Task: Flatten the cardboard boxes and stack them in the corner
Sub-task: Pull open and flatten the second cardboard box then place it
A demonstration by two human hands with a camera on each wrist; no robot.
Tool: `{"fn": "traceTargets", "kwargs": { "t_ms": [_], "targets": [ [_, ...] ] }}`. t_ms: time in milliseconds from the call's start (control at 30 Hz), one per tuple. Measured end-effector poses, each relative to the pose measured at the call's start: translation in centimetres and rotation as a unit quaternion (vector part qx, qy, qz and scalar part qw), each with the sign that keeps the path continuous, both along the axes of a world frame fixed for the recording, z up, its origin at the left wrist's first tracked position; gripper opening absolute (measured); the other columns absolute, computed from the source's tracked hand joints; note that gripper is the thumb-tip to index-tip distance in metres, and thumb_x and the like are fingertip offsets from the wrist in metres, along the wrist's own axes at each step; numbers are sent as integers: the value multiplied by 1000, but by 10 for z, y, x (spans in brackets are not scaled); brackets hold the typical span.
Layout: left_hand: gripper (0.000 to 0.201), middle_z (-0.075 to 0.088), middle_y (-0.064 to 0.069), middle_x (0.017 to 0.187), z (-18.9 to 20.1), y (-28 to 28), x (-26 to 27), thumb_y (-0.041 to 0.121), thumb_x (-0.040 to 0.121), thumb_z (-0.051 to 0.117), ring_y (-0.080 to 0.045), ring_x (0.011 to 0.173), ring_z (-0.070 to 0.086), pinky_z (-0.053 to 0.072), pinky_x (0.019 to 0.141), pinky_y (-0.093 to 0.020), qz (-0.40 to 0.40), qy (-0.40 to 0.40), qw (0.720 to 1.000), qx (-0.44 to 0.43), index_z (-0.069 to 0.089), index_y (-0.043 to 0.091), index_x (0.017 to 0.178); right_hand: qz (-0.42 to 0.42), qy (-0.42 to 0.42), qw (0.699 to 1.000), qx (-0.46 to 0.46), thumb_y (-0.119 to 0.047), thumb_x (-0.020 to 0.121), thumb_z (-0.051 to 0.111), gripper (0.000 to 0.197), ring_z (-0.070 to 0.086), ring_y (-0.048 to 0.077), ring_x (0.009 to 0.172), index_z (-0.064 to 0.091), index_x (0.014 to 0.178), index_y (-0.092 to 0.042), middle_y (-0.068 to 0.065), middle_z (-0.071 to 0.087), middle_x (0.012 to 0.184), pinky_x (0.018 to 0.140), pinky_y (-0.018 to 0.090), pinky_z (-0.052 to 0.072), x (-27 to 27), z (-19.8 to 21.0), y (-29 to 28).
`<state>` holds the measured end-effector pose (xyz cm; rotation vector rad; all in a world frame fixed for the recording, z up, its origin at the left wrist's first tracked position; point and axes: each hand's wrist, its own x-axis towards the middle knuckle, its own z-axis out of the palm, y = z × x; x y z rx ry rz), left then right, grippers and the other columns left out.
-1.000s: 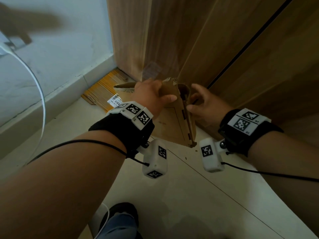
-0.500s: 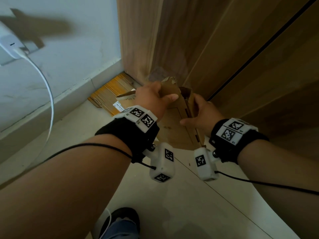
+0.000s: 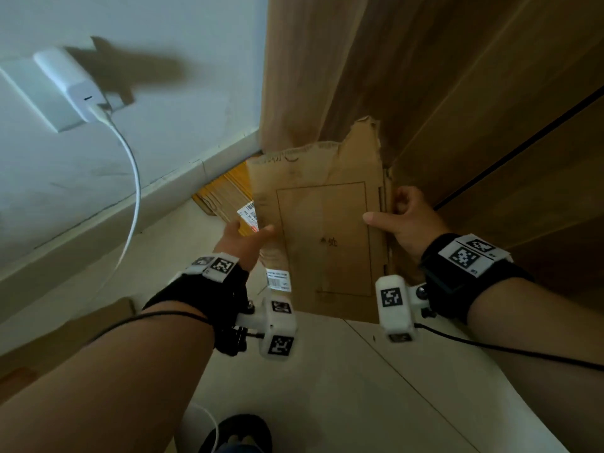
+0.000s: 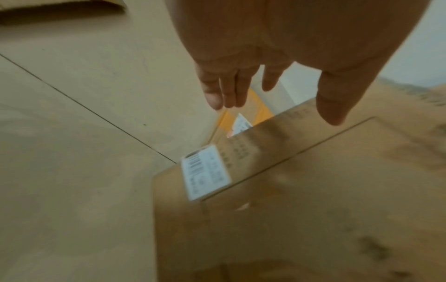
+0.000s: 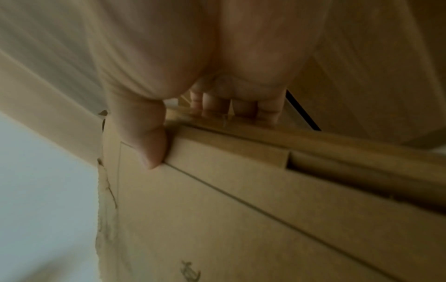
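In corner by wooden cabinet point(image 3: 425, 76): flat orange cardboard point(image 3: 225, 191) lies on floor point(image 3: 327, 387), one box done, I think. My flat brown box point(image 3: 327, 230) up in air, near cabinet, above orange one. My right hand point(image 3: 405, 220) pinches box edge next to cabinet, thumb on front, fingers behind. My left hand point(image 3: 243, 238) loose and wide at edge far from cabinet, thumb on front, not gripping. Left to do: lay box on pile. More cardboard point(image 4: 60, 9) on floor, far from cabinet.
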<state>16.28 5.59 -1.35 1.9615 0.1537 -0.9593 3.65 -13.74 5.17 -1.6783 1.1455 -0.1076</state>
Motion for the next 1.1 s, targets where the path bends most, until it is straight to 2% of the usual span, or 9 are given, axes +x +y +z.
{"fn": "traceTargets", "kwargs": {
  "t_ms": [133,233,367,433,567,633,800,967,1100],
  "targets": [
    [77,42,-11,147,-23,17,-5,44,79,64,-31,129,44,39,110,-47,-36,52,998,0,32,20,145,-28,-49,997,59,-10,73,73,66,62,23,97,38,130,-11,11,59,123,83,42,54,18,-14,1],
    [61,58,-8,131,-39,24,-1,40,79,64,-30,118,54,41,107,-48,-39,70,997,-10,46,19,134,-31,-65,992,99,-10,73,73,65,62,30,105,41,130,-10,15,60,123,94,52,50,31,-25,1],
    [42,66,-14,116,-62,30,8,27,78,64,-35,108,62,46,103,-51,25,84,996,-33,58,13,117,-18,-63,993,100,-18,74,73,52,61,29,108,46,119,-17,12,60,122,97,51,48,44,-38,2],
    [32,66,-13,108,-67,31,10,23,83,62,-34,103,63,49,99,-49,66,94,992,-48,58,10,112,-4,-64,991,120,-17,75,72,58,60,29,111,45,127,-18,11,60,124,99,53,47,47,-46,3],
    [20,61,-5,82,-75,28,12,27,90,55,-26,81,58,51,71,-34,141,115,981,-65,53,17,107,60,26,987,144,-16,78,70,74,53,31,118,32,142,-23,8,52,135,100,50,45,43,-66,11],
    [19,58,-3,78,-78,24,13,27,90,54,-26,80,57,50,74,-37,180,116,974,-70,52,18,106,74,70,984,148,-16,79,69,72,51,29,118,33,140,-29,5,50,133,95,46,45,37,-76,16],
    [26,60,-9,92,-84,17,16,31,90,53,-31,86,59,53,87,-46,182,106,977,-43,52,16,112,-23,61,975,212,-11,82,66,64,58,24,98,37,137,-29,7,51,128,88,41,48,32,-99,16],
    [38,63,-17,115,-86,6,18,22,89,50,-39,101,61,53,91,-56,126,87,988,2,49,13,126,-104,24,973,203,-8,83,64,54,50,32,119,42,131,-21,12,45,137,88,39,49,40,-112,11],
    [47,60,-12,120,-86,-3,19,13,83,56,-37,107,58,53,90,-57,91,109,990,-10,43,19,128,-131,-17,969,209,-3,84,61,67,45,34,126,30,140,-23,13,39,144,94,42,47,52,-117,1]
  ]
}}
